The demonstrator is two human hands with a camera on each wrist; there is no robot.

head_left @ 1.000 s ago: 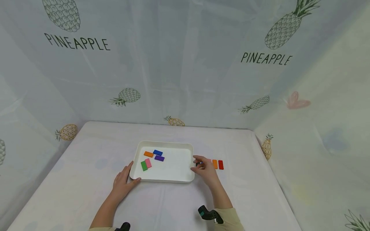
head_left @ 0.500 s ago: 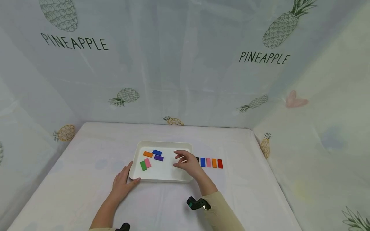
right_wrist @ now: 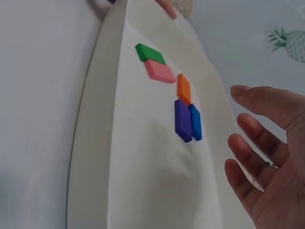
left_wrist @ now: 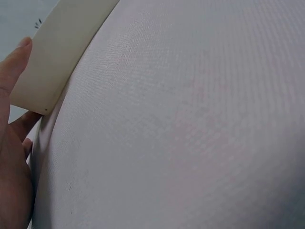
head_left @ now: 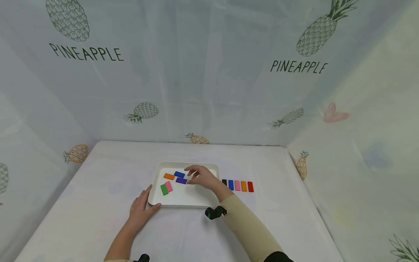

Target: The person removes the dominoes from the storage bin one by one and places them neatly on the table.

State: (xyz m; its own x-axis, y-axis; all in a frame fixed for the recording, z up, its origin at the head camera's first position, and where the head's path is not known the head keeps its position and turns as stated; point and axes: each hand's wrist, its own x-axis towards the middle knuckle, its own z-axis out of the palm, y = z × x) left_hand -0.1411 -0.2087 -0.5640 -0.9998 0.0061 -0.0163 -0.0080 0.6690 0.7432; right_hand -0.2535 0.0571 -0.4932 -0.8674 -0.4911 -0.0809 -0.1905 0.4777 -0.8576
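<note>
A shallow white tray (head_left: 190, 198) lies on the table. My left hand (head_left: 140, 209) grips its near left corner, thumb at the front rim and fingers along the left side. Inside are small flat blocks: a green block (right_wrist: 150, 53) beside a pink block (right_wrist: 160, 71), and an orange block (right_wrist: 183, 88) close to a purple block (right_wrist: 183, 120) and a blue block (right_wrist: 196, 122). My right hand (head_left: 203, 177) hovers over the tray, just right of the purple and blue ones. Its fingers are loosely bent and apart, with nothing between them in the right wrist view.
Right of the tray stands a row of similar blocks: a black block (head_left: 224, 182), a blue one, a pink one, an orange one and a red block (head_left: 250, 186). A white cloth (head_left: 278, 218) covers the table. Behind it hangs a pineapple-print curtain (head_left: 212, 91).
My right hand has moved left from the row of blocks to over the tray, uncovering the row. The left hand keeps its place at the corner, and the blocks lie as before.
</note>
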